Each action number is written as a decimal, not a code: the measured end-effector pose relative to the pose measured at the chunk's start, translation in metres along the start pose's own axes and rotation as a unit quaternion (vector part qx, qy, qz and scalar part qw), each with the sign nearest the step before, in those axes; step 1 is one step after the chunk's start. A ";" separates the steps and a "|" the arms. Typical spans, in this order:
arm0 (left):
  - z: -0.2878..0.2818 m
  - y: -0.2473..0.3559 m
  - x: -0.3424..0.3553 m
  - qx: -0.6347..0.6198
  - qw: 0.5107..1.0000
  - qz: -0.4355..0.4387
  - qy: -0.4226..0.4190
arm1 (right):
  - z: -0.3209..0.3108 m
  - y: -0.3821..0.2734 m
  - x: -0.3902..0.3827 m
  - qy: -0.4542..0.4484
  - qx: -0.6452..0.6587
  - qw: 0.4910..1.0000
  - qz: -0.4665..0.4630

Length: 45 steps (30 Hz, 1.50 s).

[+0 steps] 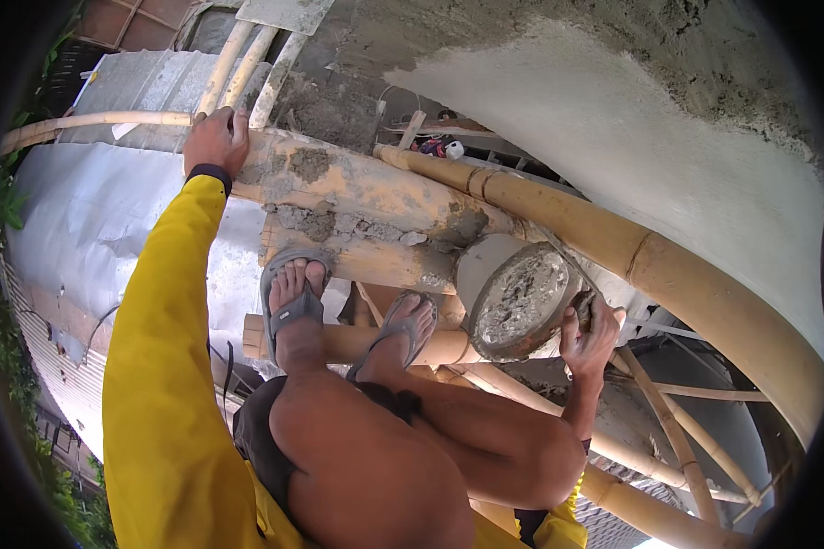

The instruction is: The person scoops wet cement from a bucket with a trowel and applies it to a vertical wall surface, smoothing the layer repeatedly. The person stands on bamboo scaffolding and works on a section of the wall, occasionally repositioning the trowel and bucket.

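Observation:
My left hand (218, 142), at the end of a yellow sleeve, is closed over a thin bamboo pole (146, 118) at the far left. Low on the right, my right hand (590, 339) has its fingers wrapped round the handle of a trowel (572, 267), whose thin metal blade shows nearly edge-on. Against that hand's left side is a round bucket (470, 274) holding wet grey mortar (525, 297). My sandalled feet (295, 293) stand between the hands, on mortar-spattered planks (366, 188) and a bamboo pole. Part of the right hand's grip is hidden.
A thick bamboo pole (650, 252) runs diagonally along a curved plastered wall (558, 101), with rough mortar (696, 55) higher up. Metal roof sheets (92, 201) lie to the left. Below the planks, crossing bamboo poles (677, 439) and gaps show. Upright bamboo (243, 64) stands beyond my left hand.

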<state>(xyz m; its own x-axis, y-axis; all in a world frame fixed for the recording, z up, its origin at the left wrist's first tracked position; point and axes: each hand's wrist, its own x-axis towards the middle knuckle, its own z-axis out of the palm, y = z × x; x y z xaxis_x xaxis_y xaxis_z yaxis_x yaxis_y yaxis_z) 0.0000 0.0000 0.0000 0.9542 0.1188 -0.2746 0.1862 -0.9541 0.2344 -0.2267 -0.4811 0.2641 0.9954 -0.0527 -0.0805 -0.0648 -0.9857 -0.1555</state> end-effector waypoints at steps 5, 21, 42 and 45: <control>0.025 0.007 0.010 -0.030 0.998 0.057 0.011 | -0.032 -0.017 -0.087 -0.021 -0.070 0.970 0.233; 0.040 -0.012 0.019 -0.014 0.997 0.074 0.032 | 0.024 -0.021 -0.112 -0.117 -0.076 0.904 0.405; 0.016 0.009 0.006 -0.030 0.999 0.031 0.010 | 0.011 -0.037 -0.128 -0.108 -0.045 0.934 0.336; 0.016 0.011 0.005 -0.033 0.999 0.025 0.022 | 0.013 -0.043 -0.121 -0.112 -0.104 0.912 0.380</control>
<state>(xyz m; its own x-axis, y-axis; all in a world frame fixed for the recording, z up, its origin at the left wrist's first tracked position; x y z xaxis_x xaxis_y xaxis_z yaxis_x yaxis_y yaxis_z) 0.0034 -0.0137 -0.0135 0.9718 0.0852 -0.2201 0.1520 -0.9394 0.3074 -0.3456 -0.4304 0.2679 0.6276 -0.7223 -0.2905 -0.6916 -0.6886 0.2180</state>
